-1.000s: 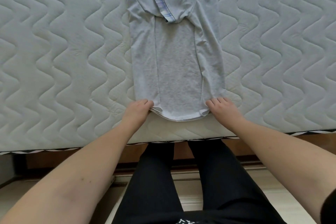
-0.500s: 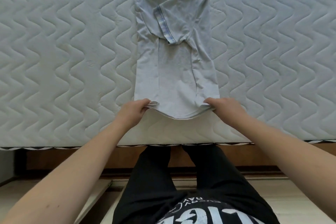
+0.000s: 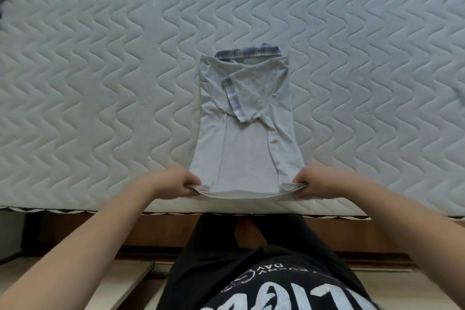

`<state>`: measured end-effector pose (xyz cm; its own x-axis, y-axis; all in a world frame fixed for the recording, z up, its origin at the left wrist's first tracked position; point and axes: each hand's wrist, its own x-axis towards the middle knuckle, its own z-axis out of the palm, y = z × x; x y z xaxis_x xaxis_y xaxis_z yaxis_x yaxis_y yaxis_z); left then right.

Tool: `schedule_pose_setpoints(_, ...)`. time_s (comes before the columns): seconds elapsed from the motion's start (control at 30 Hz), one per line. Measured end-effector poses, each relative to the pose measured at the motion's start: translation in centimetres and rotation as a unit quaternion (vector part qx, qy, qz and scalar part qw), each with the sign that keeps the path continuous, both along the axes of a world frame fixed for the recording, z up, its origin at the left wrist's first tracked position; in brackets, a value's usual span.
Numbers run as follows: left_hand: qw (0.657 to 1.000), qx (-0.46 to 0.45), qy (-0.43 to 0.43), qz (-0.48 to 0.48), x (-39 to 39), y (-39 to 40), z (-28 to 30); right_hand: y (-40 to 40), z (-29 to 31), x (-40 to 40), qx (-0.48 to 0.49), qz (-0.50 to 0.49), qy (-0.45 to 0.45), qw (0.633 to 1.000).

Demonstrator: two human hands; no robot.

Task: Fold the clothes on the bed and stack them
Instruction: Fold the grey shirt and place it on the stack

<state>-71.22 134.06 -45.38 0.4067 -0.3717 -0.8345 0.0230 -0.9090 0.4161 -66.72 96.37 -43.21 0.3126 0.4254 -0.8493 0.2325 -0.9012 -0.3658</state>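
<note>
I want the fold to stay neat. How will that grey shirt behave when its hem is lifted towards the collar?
Probably floppy: the grey shirt sags between the left hand and right hand. Likely light, since a pinch at each corner lifts its hem. The folded-in sleeves may slip open.

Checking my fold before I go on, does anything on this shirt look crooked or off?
Slightly: on the grey shirt one plaid-trimmed sleeve lies slanted across the chest, so the top looks uneven. Left hand and right hand grip the hem evenly.
</note>
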Motion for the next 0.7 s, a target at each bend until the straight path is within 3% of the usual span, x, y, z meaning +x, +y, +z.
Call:
schedule_pose_setpoints(0.13, 0.998, 0.017, -0.063, -0.001, 2.3, -0.7, -0.9, 1.2, -1.7, 1.6, 0.006, -0.019, -0.081, 0.997)
schedule_pose_setpoints(0.23, 0.985, 0.012, -0.159, 0.069, 5.4, -0.3, -1.4, 2.0, -2.9, 4.7, 0.048, -0.075, -0.172, 0.981)
schedule_pose_setpoints(0.4, 0.946, -0.053, -0.275, 0.161, 11.9, 1.4, -2.6, 3.0, -4.3, 12.2, 0.104, -0.135, -0.246, 0.954)
schedule_pose_setpoints(0.7, 0.93, -0.056, -0.33, 0.154, 28.0, 2.9, -7.5, 3.4, -9.7, 28.0, 0.09, -0.193, -0.331, 0.919)
